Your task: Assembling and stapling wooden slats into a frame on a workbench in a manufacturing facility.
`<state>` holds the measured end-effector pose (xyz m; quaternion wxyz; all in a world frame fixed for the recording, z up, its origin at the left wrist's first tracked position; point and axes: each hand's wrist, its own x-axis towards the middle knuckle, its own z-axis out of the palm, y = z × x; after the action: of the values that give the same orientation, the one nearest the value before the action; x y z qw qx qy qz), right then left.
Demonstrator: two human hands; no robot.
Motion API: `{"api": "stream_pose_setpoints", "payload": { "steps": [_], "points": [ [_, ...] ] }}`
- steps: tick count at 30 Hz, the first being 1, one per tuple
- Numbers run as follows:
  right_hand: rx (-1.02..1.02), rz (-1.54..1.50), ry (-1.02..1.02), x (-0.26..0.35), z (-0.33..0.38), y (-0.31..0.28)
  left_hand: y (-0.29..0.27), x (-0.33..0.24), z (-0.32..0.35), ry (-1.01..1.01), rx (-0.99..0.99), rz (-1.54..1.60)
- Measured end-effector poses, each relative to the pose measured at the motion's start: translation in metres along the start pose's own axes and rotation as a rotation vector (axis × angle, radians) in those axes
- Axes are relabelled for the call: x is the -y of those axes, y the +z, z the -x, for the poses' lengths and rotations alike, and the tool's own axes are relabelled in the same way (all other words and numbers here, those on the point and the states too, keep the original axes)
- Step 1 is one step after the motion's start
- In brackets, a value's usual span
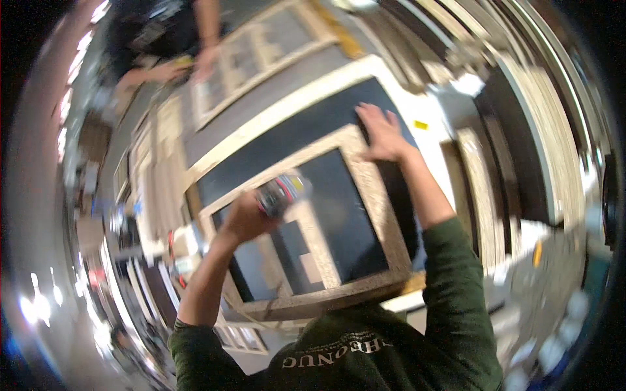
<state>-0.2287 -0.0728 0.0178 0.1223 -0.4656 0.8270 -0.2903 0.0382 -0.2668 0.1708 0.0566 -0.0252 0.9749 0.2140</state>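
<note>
My left hand [244,218] is closed around a dark cylindrical object with red stripes and a pale, see-through end [287,194]. Blur hides what kind of object it is. It sits over the frame's far rail, near the end of an inner bar. With its fingers spread, my right hand [383,135] rests at the far right corner of a wooden frame [373,189]. Pale, speckled rails with two inner bars make up this frame. Beneath it lies a black panel [280,143], seen through the openings.
Across the bench, another person's hands [206,62] are at a second wooden frame [251,55]. Stacked boards [166,189] stand at the left. Long boards and panels [521,143] line the right side. A small yellow piece [421,124] lies on the white bench top [427,107].
</note>
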Motion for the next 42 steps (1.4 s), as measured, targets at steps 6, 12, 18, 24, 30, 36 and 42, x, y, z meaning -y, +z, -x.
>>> {"api": "stream_pose_setpoints", "payload": {
  "steps": [6,12,18,24,30,36,42],
  "points": [
    [-0.045,0.110,0.162,-0.013,0.033,-0.002,0.011,-0.042,0.185,-0.814,-0.040,0.160],
    [-0.103,0.159,0.203,-0.011,0.089,0.029,0.061,-0.026,0.360,-1.071,-0.345,0.250],
    [-0.092,0.052,0.322,0.036,0.178,0.055,0.110,0.072,0.441,-1.213,-0.355,-0.141],
    [-0.250,-0.162,0.470,0.047,0.239,0.067,0.109,0.125,0.411,-1.203,-0.573,-0.317],
    [-0.183,0.139,0.608,0.099,0.262,0.072,0.107,0.085,0.355,-0.850,-0.609,0.229],
    [-0.389,0.305,0.627,0.072,0.267,0.075,0.178,0.089,0.328,-0.910,-0.599,0.014],
    [-0.040,0.167,0.539,0.123,0.241,0.036,0.166,0.088,0.336,-0.929,-0.640,0.045]
  ]
}}
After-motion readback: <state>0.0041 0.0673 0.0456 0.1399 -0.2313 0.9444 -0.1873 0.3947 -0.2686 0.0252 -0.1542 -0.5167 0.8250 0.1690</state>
